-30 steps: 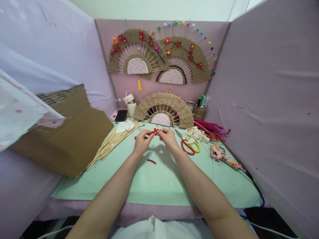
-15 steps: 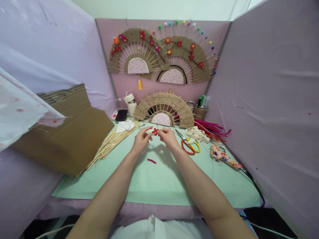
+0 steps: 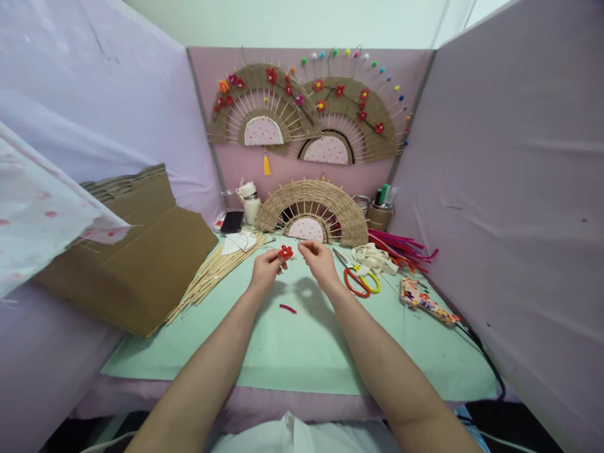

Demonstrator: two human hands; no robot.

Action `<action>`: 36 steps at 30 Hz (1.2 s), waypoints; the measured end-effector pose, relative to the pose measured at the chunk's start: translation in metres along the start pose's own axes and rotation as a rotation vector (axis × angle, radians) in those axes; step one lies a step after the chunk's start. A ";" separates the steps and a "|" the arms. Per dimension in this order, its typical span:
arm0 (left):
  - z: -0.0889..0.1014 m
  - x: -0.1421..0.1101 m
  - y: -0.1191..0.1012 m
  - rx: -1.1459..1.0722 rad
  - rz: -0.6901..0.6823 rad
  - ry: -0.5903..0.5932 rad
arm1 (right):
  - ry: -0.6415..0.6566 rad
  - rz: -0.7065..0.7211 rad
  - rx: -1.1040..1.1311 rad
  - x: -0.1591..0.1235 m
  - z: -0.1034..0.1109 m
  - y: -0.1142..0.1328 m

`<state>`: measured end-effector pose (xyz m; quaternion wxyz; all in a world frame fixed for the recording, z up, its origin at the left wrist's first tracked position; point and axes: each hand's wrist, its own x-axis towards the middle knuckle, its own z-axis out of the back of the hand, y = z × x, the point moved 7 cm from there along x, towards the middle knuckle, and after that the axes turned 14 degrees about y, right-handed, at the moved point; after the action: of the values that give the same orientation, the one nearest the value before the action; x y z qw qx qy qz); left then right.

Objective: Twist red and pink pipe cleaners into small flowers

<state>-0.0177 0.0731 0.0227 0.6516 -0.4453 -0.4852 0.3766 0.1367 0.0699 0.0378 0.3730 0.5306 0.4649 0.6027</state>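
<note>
A small red flower (image 3: 285, 252) with a pale centre is pinched in the fingertips of my left hand (image 3: 267, 269), above the green cloth. My right hand (image 3: 321, 263) is a short way to its right, apart from the flower, with thumb and forefinger pressed together. Whatever they hold, if anything, is too small to make out. Below the hands a short magenta piece of pipe cleaner (image 3: 287, 309) lies on the cloth. Just beyond the hands stands a woven half-round fan (image 3: 311, 192) with a dotted pink centre.
Scissors (image 3: 361, 280), cream ribbon scraps (image 3: 375, 257), magenta and red pipe cleaners (image 3: 401, 245) and a patterned glue gun (image 3: 427, 302) lie to the right. Thin sticks (image 3: 212, 270) and cardboard (image 3: 141, 258) are on the left. A white bottle (image 3: 250, 202) and pen holder (image 3: 379, 216) stand behind.
My right hand has let go of the red flower and is apart from it. The flower has shifted slightly left in my left hand. The view has tilted slightly.
</note>
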 end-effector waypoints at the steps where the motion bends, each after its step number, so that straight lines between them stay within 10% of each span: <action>1: 0.000 0.000 0.000 -0.001 0.007 0.000 | 0.011 0.066 -0.042 -0.001 -0.001 0.007; 15: -0.004 -0.005 -0.010 0.229 -0.088 -0.009 | 0.181 0.366 -0.604 -0.007 -0.023 0.025; 36: -0.008 -0.019 -0.030 0.550 -0.388 -0.147 | 0.070 0.256 -0.418 -0.007 -0.016 0.017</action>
<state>-0.0131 0.0443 0.0447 0.7700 -0.1240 -0.4867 0.3935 0.1232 0.0558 0.0524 0.3787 0.4754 0.2719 0.7461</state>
